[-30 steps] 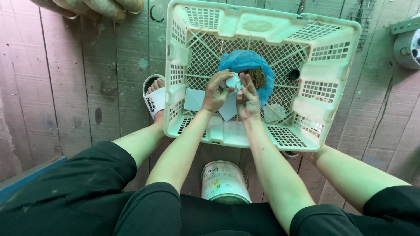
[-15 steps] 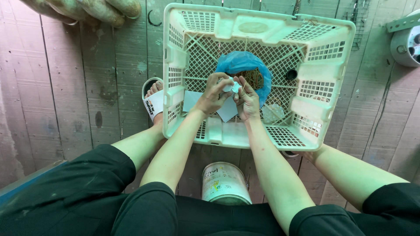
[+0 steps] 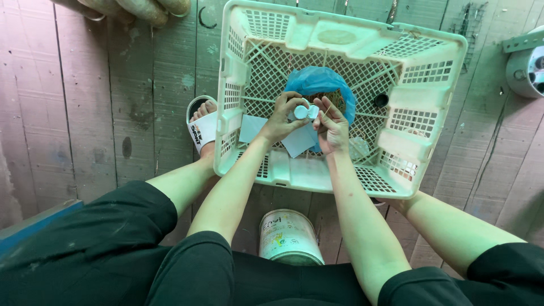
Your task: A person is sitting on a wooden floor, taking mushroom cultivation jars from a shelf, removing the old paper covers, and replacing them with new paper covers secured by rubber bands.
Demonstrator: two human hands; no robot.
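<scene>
Both hands work over a white plastic lattice crate (image 3: 249,34) on a wooden plank floor. My left hand (image 3: 283,119) grips a small white bottle or cap piece (image 3: 305,111), and my right hand (image 3: 331,127) closes on the same piece from the other side. Just beyond the hands, inside the crate, lies a blue plastic bag (image 3: 317,82) holding brownish material. White paper sheets (image 3: 297,141) lie on the crate's bottom under the hands.
A small dark cap (image 3: 381,100) rests inside the crate at right. A tin can (image 3: 289,237) stands between my knees. My foot in a white sandal (image 3: 201,127) is left of the crate. A round metal fitting (image 3: 530,68) sits far right.
The hands have shifted slightly toward me over the crate, and the small white piece now shows more clearly between the fingertips. The crate and bag stay put.
</scene>
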